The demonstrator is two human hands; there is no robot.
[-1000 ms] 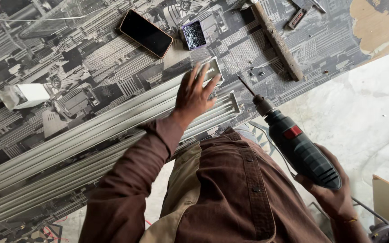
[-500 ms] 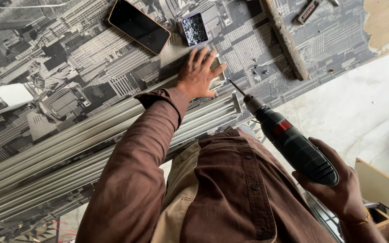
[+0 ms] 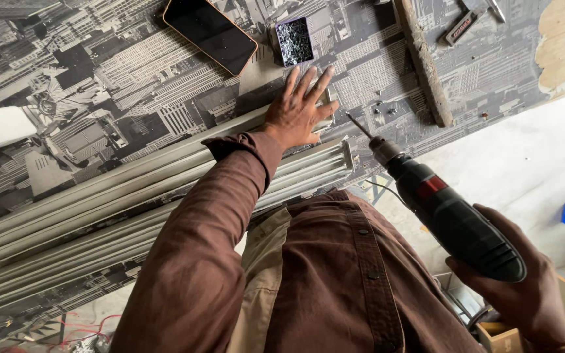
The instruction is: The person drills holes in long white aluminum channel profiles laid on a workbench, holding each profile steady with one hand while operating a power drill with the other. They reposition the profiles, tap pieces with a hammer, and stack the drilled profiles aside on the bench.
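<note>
**Drill poised over aluminium rails**

On a desk [image 3: 99, 98] papered with a grey cityscape print, ribbed metal rails [image 3: 132, 196] run along the near edge. The left hand [image 3: 299, 108], fingers spread, presses flat on their end; the right hand [image 3: 524, 294] grips a black power drill [image 3: 452, 219], its bit not yet touching metal. A box of screws [image 3: 293, 40] sits just beyond.

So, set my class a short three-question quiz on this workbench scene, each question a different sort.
1. True or false: the right hand holds a drill.
2. What does the left hand press on? A) phone B) metal rails C) wooden strip
3. Fill in: the small box beside the phone holds ____.

Key: 1 true; 2 B, the metal rails; 3 screws.
</note>
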